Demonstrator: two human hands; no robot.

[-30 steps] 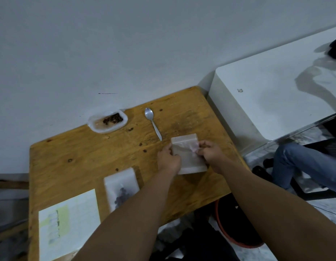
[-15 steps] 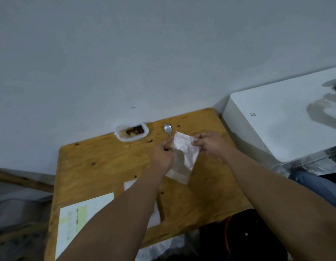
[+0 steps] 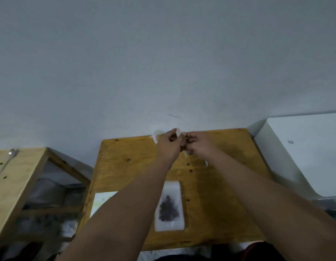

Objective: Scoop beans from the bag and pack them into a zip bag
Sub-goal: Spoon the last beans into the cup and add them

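Left hand [image 3: 169,146] and right hand [image 3: 200,146] pinch the zip bag [image 3: 178,131] at its mouth, one filled bag [image 3: 169,206] done on the worktop [image 3: 125,166], scooping seemingly yet to come.

Small clear zip bag [image 3: 179,133] aloft, crumpled; bean-filled pouch [image 3: 169,206] flat, nearer.

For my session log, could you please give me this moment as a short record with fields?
left hand: pinches the small clear plastic zip bag
right hand: pinches the same bag from the other side
held bag: above the far edge of the yellow wooden table; contents hidden
packed bag: flat clear pouch of dark beans, lying on the table nearer the person
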